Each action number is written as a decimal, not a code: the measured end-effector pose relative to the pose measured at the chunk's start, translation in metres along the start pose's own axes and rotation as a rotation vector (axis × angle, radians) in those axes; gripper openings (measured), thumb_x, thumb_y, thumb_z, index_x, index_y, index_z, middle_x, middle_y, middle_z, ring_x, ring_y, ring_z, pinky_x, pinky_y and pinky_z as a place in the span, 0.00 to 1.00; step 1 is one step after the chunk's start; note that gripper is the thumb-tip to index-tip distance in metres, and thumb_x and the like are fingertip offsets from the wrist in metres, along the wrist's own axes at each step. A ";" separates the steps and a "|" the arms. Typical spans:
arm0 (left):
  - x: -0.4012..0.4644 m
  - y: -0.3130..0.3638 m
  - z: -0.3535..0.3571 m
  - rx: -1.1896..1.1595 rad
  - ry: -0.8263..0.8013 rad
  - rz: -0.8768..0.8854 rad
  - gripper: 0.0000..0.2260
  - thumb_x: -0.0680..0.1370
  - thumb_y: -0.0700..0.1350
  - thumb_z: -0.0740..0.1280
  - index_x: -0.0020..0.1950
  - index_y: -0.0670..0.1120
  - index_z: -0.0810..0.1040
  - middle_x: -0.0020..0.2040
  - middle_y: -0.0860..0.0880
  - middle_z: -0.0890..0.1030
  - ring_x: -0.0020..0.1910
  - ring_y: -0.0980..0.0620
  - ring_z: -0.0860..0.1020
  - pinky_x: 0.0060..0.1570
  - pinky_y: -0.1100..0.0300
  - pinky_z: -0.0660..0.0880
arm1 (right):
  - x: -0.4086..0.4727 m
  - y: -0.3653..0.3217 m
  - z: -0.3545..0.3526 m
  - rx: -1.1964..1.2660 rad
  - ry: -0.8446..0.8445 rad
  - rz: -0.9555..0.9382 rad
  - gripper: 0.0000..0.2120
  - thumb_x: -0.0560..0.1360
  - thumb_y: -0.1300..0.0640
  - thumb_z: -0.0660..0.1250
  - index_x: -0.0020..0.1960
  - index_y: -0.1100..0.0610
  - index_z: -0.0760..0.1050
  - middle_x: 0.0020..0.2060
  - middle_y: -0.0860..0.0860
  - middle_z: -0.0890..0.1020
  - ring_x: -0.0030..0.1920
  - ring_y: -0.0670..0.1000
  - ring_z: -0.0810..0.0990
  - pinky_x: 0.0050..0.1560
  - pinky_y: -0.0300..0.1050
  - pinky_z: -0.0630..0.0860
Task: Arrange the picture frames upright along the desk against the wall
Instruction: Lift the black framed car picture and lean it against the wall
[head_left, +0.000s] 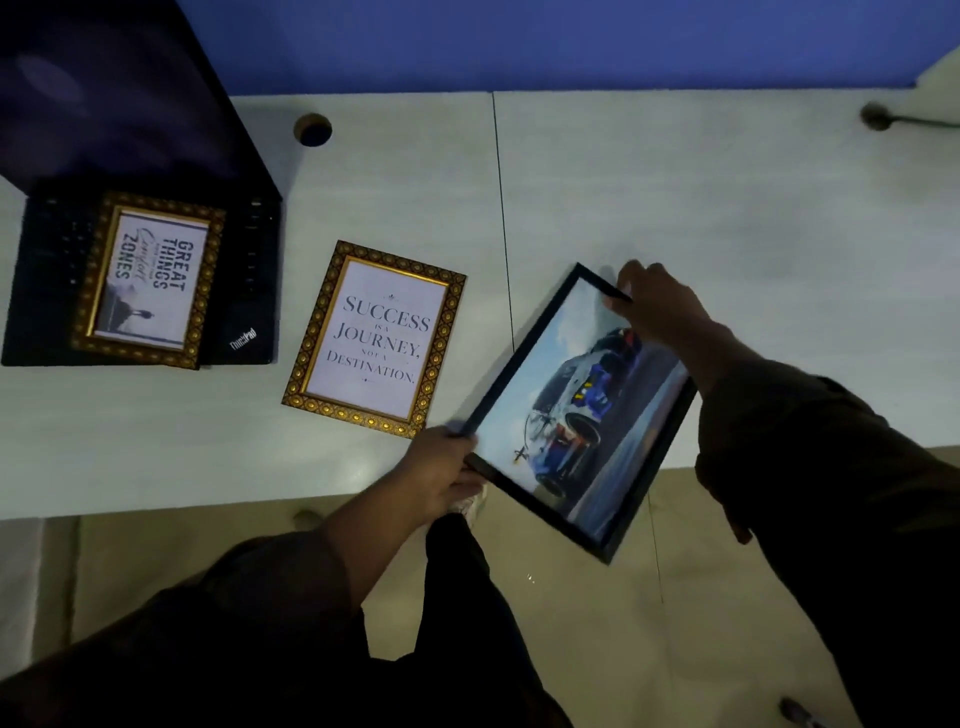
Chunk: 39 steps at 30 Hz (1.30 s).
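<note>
The gold frame on the laptop (148, 280) reads "GREAT THINGS… ZONES", its middle line too blurred; the gold frame on the counter (375, 338) reads "SUCCESS IS A JOURNEY, NOT A DESTINATION."; the laptop (244, 339) bears "ThinkPad"

You're looking down on a pale desk (675, 208) against a blue wall (519, 41), beige tiled floor (597, 649) below; the light seems dim, details murky.
</note>
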<state>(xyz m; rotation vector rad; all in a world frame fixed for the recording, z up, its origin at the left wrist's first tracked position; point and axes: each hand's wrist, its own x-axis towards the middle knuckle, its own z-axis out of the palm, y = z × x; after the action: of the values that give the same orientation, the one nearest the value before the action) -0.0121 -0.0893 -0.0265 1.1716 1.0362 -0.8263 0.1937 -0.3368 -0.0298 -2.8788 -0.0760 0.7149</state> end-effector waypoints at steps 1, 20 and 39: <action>-0.001 0.007 -0.006 -0.041 0.011 0.062 0.04 0.83 0.40 0.63 0.56 0.42 0.75 0.50 0.39 0.82 0.43 0.43 0.83 0.45 0.47 0.82 | -0.004 0.002 0.003 0.041 0.005 0.026 0.20 0.79 0.44 0.64 0.61 0.59 0.70 0.57 0.63 0.76 0.56 0.68 0.79 0.55 0.57 0.74; -0.145 0.097 -0.343 -0.286 0.197 0.830 0.10 0.76 0.50 0.73 0.44 0.45 0.78 0.48 0.44 0.86 0.46 0.46 0.83 0.52 0.46 0.81 | -0.146 -0.280 0.001 0.682 0.129 -0.106 0.30 0.80 0.38 0.59 0.50 0.66 0.77 0.43 0.58 0.81 0.43 0.56 0.79 0.44 0.52 0.77; -0.244 0.088 -0.691 -0.252 0.690 0.963 0.14 0.83 0.52 0.62 0.64 0.49 0.81 0.55 0.47 0.86 0.56 0.43 0.84 0.55 0.50 0.80 | -0.156 -0.667 -0.038 0.358 0.150 -0.674 0.14 0.81 0.48 0.65 0.49 0.61 0.73 0.42 0.59 0.84 0.38 0.55 0.85 0.36 0.46 0.82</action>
<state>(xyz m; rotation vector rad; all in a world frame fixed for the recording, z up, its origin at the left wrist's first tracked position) -0.1521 0.6025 0.1874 1.5506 0.9029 0.4865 0.0683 0.2993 0.1956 -2.3231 -0.7663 0.3323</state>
